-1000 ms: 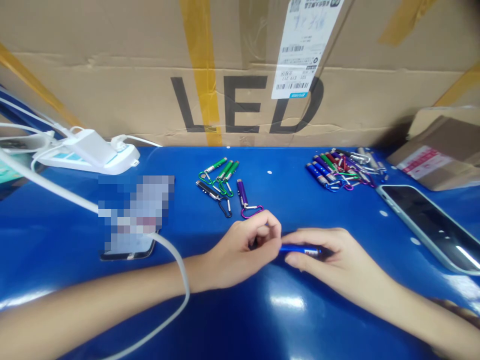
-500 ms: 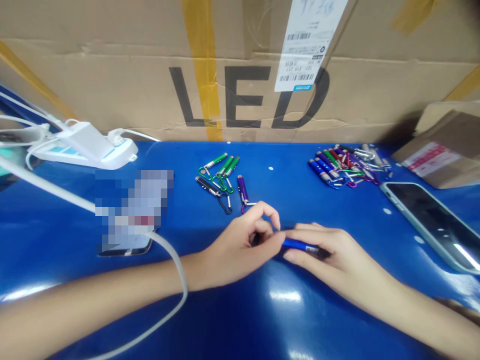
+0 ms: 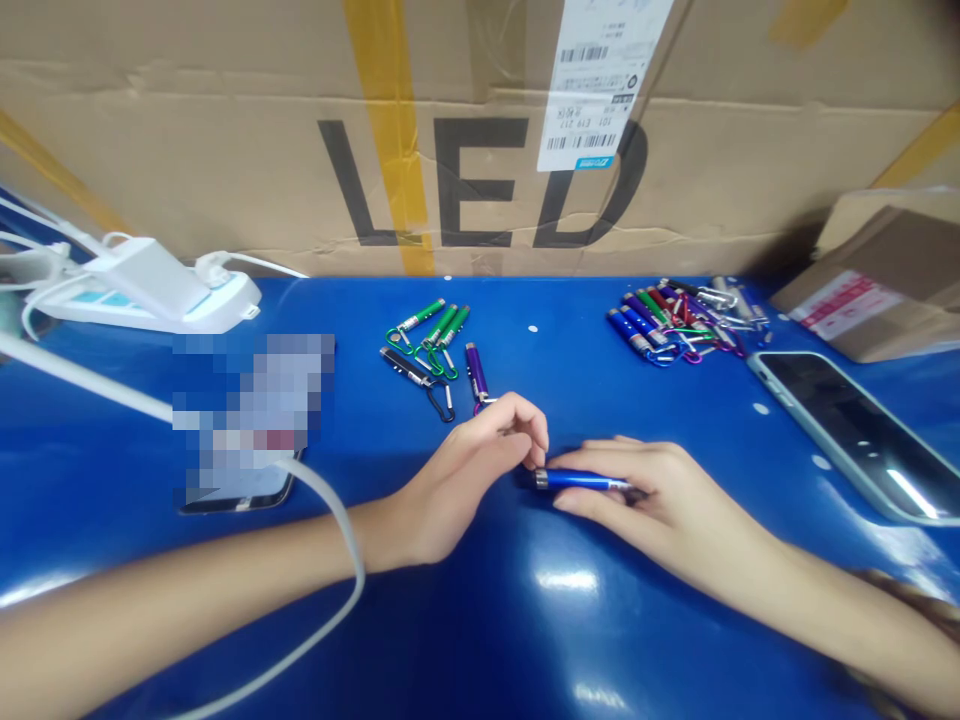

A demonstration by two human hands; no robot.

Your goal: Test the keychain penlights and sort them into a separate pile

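A blue keychain penlight (image 3: 577,481) with a metal end is gripped between the thumb and fingers of my right hand (image 3: 660,495). Its right end and any clip are hidden in that hand. My left hand (image 3: 480,465) is just left of the penlight's metal end, its fingers curled and thumb folded in; whatever they hold, if anything, is hidden. Behind my left hand lie a purple penlight (image 3: 476,372), a black penlight (image 3: 403,366) with a carabiner, and several green penlights (image 3: 421,315) with green carabiners.
A pile of coloured penlights (image 3: 660,318) lies at the back right, beside a small cardboard box (image 3: 892,290) and a phone (image 3: 847,430). A partly blurred-out phone (image 3: 240,490), a white cable (image 3: 352,560) and a power strip (image 3: 232,305) are left. A large LED carton (image 3: 247,180) stands behind.
My left thumb has drawn back from the blue penlight's end, which now shows. My right hand still grips the penlight. The whole view has shifted slightly.
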